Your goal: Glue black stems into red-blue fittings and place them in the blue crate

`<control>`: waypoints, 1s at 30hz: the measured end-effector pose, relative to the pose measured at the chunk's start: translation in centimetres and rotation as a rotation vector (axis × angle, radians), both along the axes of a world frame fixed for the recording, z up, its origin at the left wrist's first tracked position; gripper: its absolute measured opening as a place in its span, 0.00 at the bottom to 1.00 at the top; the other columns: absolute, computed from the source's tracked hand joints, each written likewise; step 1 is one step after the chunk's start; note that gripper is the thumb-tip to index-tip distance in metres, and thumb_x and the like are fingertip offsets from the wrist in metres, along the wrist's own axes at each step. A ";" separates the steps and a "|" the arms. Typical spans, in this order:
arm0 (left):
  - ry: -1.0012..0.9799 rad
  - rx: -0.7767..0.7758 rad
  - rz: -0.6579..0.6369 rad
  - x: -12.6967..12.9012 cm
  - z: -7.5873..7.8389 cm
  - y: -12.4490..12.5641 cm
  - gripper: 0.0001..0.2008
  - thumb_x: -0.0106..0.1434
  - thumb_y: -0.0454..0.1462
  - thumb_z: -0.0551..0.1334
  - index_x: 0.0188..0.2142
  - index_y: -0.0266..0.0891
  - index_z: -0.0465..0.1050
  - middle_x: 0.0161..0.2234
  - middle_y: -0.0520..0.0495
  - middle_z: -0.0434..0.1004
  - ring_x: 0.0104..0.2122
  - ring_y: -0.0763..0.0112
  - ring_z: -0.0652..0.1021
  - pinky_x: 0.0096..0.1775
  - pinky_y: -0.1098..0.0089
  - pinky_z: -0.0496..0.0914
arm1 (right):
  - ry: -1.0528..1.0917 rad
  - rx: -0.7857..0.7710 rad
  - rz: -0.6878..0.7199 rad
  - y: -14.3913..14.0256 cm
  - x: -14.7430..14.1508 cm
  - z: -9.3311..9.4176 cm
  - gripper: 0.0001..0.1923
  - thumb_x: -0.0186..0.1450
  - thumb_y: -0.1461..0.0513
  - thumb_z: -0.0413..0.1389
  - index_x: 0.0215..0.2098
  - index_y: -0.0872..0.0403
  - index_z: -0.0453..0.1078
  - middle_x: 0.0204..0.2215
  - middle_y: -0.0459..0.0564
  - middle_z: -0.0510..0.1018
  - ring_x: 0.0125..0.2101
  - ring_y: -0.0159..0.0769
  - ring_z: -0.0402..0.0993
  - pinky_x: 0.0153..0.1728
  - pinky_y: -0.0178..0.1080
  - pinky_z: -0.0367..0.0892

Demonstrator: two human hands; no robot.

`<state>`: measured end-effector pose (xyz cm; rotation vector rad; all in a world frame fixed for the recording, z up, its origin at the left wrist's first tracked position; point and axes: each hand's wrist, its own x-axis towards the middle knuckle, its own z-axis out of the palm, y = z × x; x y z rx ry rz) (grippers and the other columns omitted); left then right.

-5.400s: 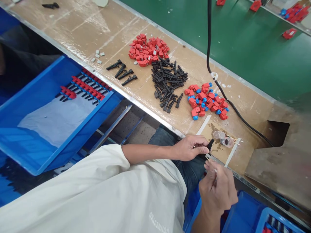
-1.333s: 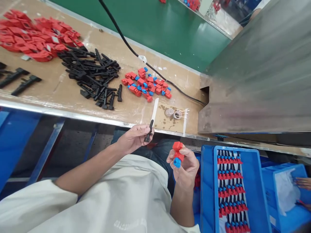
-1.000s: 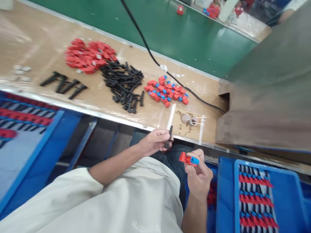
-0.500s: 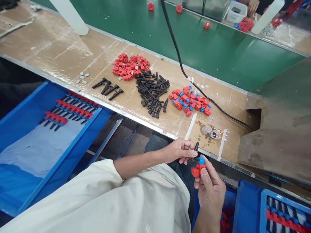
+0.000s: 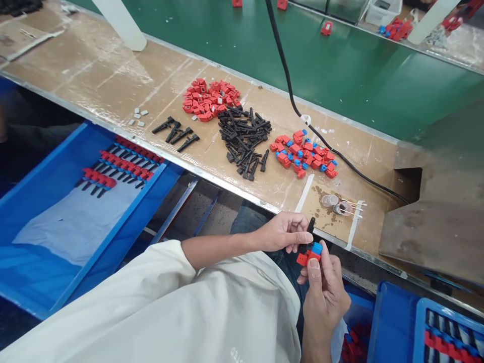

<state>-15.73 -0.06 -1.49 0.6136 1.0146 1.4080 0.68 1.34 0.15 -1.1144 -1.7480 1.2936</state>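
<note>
My left hand (image 5: pixel 283 232) pinches a slim black plastic piece (image 5: pixel 310 225) just below the bench edge. My right hand (image 5: pixel 324 292) holds a small red and blue part (image 5: pixel 310 253) with the thumb on top. The black piece and the red and blue part touch each other between the two hands. On the bench beyond lie a pile of red and blue parts (image 5: pixel 305 154), a heap of black pieces (image 5: pixel 245 138) and a pile of red parts (image 5: pixel 210 98).
A blue bin (image 5: pixel 41 237) at my left holds rows of assembled red-black pieces (image 5: pixel 117 164). More blue bins (image 5: pixel 393 327) sit at lower right. Two small cups (image 5: pixel 336 204) with sticks stand near the bench edge. A black cable (image 5: pixel 302 113) crosses the bench; a green belt (image 5: pixel 340 65) runs behind.
The view swung from the right bin back over the bench. My right hand brought the red and blue part up against the black piece in my left hand.
</note>
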 end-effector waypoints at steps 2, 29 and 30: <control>0.007 0.029 0.027 0.1 0.0 -0.1 0.27 0.52 0.56 0.71 0.28 0.38 0.63 0.17 0.57 0.68 0.13 0.82 0.67 0.15 0.79 0.61 | 0.002 0.032 -0.011 -0.3 -0.1 0.0 0.21 0.69 0.61 0.58 0.59 0.47 0.71 0.32 0.46 0.68 0.24 0.27 0.67 0.21 0.33 0.67; -0.005 0.145 0.077 2.4 -1.1 -1.6 0.26 0.55 0.58 0.68 0.35 0.36 0.79 0.34 0.40 0.79 0.35 0.63 0.78 0.39 0.65 0.74 | 0.037 0.033 0.183 0.7 1.1 -0.5 0.15 0.66 0.52 0.57 0.45 0.53 0.69 0.34 0.50 0.76 0.28 0.33 0.74 0.27 0.37 0.73; 0.020 0.183 0.050 2.4 -0.7 -1.7 0.28 0.55 0.60 0.67 0.36 0.36 0.79 0.37 0.38 0.79 0.40 0.60 0.79 0.43 0.63 0.73 | -0.031 0.248 0.162 0.9 1.1 0.0 0.14 0.65 0.56 0.59 0.46 0.52 0.69 0.35 0.51 0.76 0.31 0.34 0.75 0.30 0.38 0.73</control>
